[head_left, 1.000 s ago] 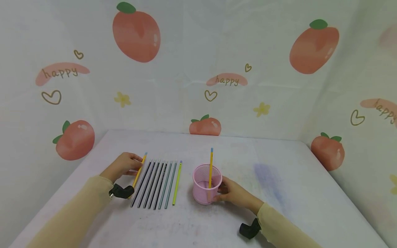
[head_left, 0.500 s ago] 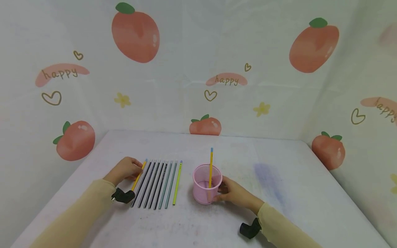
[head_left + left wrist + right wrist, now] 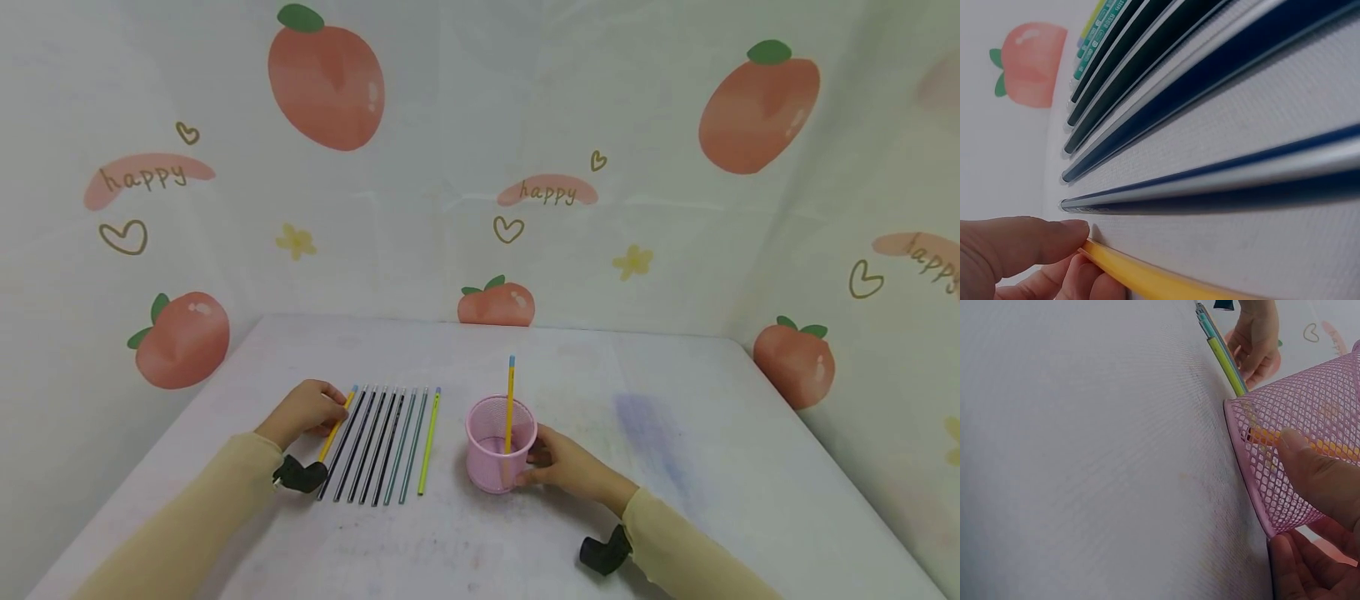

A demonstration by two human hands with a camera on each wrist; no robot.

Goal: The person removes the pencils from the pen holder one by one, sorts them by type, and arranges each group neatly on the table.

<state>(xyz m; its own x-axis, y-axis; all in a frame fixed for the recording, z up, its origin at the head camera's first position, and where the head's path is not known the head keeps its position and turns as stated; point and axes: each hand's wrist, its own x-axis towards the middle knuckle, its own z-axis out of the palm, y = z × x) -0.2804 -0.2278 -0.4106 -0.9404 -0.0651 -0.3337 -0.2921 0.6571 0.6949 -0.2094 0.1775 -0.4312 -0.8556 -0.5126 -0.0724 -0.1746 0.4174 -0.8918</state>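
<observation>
At the left end of a row of pencils, my left hand [image 3: 306, 412] pinches a yellow pencil [image 3: 1141, 272] between thumb and fingers, near its blue-tipped far end. That pencil lies low beside the several dark pencils [image 3: 1241, 195], partly hidden by the hand and the wrist camera. Farther right in the row come two teal pencils [image 3: 413, 450] and a lime-green one [image 3: 430, 442]. My right hand [image 3: 573, 468] holds the pink mesh pencil cup [image 3: 486, 472] from its right side, thumb against the mesh. Inside the cup another yellow pencil [image 3: 511, 396] stands nearly upright, blue end up.
The white tabletop [image 3: 465, 550] carries a faint blue-purple stain [image 3: 652, 433] on the right. A white cloth backdrop [image 3: 420, 167] printed with fruit and "happy" lettering rises behind and at both sides.
My left hand has come down and slightly nearer with the yellow pencil, setting it at the left of the row. The right hand and cup have stayed put.
</observation>
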